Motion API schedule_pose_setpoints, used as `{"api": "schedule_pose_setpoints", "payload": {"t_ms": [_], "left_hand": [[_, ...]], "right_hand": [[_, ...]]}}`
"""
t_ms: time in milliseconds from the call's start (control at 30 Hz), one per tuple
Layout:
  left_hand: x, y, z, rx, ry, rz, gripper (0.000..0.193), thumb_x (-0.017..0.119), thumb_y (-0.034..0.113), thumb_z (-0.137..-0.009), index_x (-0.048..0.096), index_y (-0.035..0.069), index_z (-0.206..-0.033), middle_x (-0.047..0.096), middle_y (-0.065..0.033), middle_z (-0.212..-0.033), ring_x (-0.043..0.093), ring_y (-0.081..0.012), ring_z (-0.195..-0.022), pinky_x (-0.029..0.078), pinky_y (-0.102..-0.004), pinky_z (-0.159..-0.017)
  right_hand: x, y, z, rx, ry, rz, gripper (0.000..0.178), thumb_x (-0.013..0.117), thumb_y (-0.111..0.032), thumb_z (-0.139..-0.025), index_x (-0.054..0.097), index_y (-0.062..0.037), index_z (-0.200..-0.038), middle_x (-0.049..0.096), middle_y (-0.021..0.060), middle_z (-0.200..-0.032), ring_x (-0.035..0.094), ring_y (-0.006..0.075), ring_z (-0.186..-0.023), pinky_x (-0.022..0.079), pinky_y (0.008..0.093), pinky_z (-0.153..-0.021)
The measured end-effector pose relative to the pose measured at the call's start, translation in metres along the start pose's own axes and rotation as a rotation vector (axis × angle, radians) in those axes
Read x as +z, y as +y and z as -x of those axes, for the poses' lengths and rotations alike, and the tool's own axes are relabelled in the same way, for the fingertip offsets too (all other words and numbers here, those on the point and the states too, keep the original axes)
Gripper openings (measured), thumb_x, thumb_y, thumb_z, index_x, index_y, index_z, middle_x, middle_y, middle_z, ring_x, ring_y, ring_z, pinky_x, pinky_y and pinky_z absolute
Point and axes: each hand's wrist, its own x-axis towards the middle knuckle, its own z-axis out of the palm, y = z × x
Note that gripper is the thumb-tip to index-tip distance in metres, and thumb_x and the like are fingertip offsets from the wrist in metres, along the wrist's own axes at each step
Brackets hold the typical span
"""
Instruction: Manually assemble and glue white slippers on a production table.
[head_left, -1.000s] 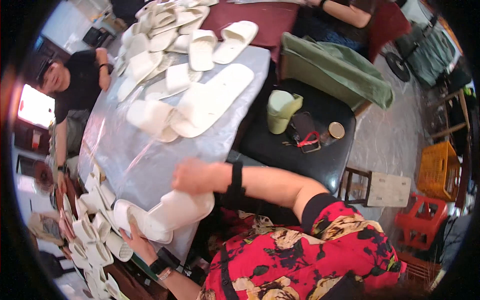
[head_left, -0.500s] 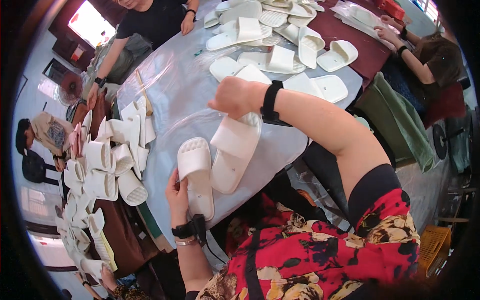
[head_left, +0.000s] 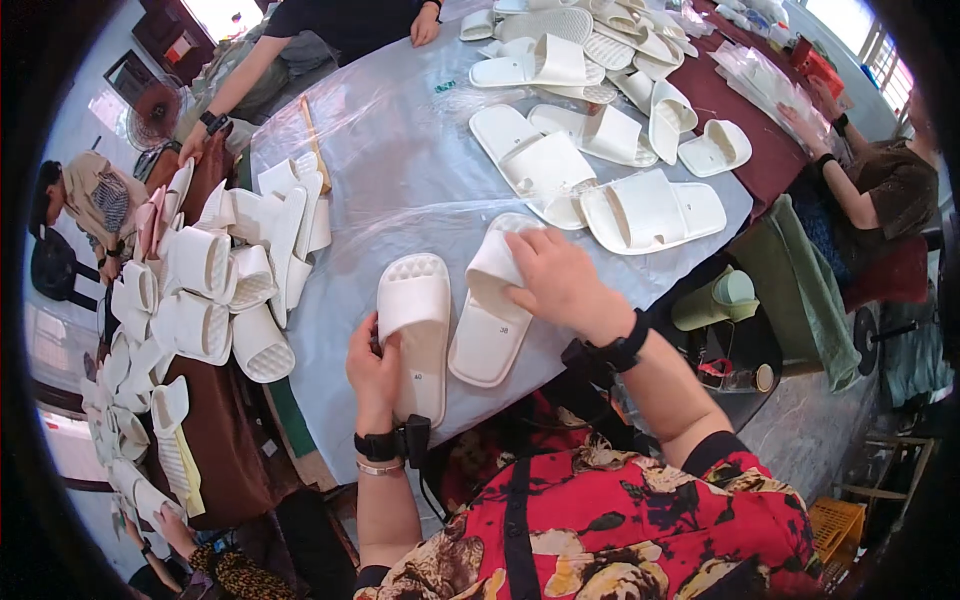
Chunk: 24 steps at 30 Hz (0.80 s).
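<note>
Two white slide sandals lie side by side before me on the plastic-covered table, toes pointing away. My left hand (head_left: 372, 372) is closed on the outer edge of the left slide sandal (head_left: 424, 350), its thumb near the strap. My right hand (head_left: 562, 282) is closed round the strap of the right slide sandal (head_left: 488, 345), hiding part of that strap. Further off, beyond my right hand, another white slide sandal (head_left: 655, 212) lies next to a longer overlapping one (head_left: 535, 165).
White slide sandals are heaped at the far side (head_left: 590, 40) and along the left (head_left: 190, 290). A co-worker's arm (head_left: 240, 90) reaches to the left heap; another person (head_left: 865, 180) works at the right. A green bottle (head_left: 715, 300) stands beyond the table's right edge.
My right hand has come back toward me from over the far sandals and taken hold of the right sandal's strap. My left hand keeps its grip on the left sandal.
</note>
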Motion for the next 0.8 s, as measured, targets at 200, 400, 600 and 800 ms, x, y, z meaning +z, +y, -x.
{"api": "schedule_pose_setpoints", "payload": {"t_ms": [200,400,600,800], "left_hand": [[-0.003,0.005,-0.001,-0.178,0.034,0.400,0.048,0.061,0.013,-0.086,0.046,-0.003,-0.128,0.062,-0.0120,-0.104,0.058,-0.0146,-0.084,0.048,-0.0274,-0.074],[-0.006,0.044,0.013,0.014,-0.108,0.217,0.049,0.063,0.014,-0.084,0.046,-0.004,-0.127,0.057,-0.0157,-0.115,0.058,-0.0196,-0.089,0.048,-0.0300,-0.078],[-0.030,0.050,0.023,0.135,-0.097,-0.188,0.043,0.068,0.014,-0.078,0.057,-0.003,-0.115,0.052,-0.0181,-0.124,0.054,-0.0305,-0.108,0.044,-0.0364,-0.092],[-0.025,0.094,-0.006,0.344,-0.257,-0.088,0.043,0.069,0.016,-0.078,0.057,0.002,-0.118,0.051,-0.0175,-0.128,0.049,-0.0331,-0.116,0.039,-0.0404,-0.099]], "right_hand": [[0.019,-0.002,0.005,-0.212,0.169,-0.050,0.048,0.065,-0.019,-0.073,0.054,-0.0017,-0.116,0.054,0.0188,-0.119,0.052,0.0348,-0.109,0.047,0.0407,-0.090],[0.028,-0.021,-0.017,-0.417,0.087,0.122,0.044,0.064,-0.024,-0.078,0.056,-0.0027,-0.116,0.056,0.0176,-0.117,0.051,0.0334,-0.113,0.045,0.0397,-0.092],[-0.014,0.010,-0.068,-0.235,-0.081,0.090,0.033,0.065,-0.027,-0.078,0.065,-0.0047,-0.102,0.059,0.0147,-0.103,0.055,0.0292,-0.103,0.048,0.0412,-0.083],[0.009,0.075,-0.071,0.054,-0.030,0.363,0.027,0.068,-0.022,-0.073,0.068,-0.0103,-0.097,0.058,0.0111,-0.109,0.052,0.0291,-0.106,0.044,0.0448,-0.089]]}}
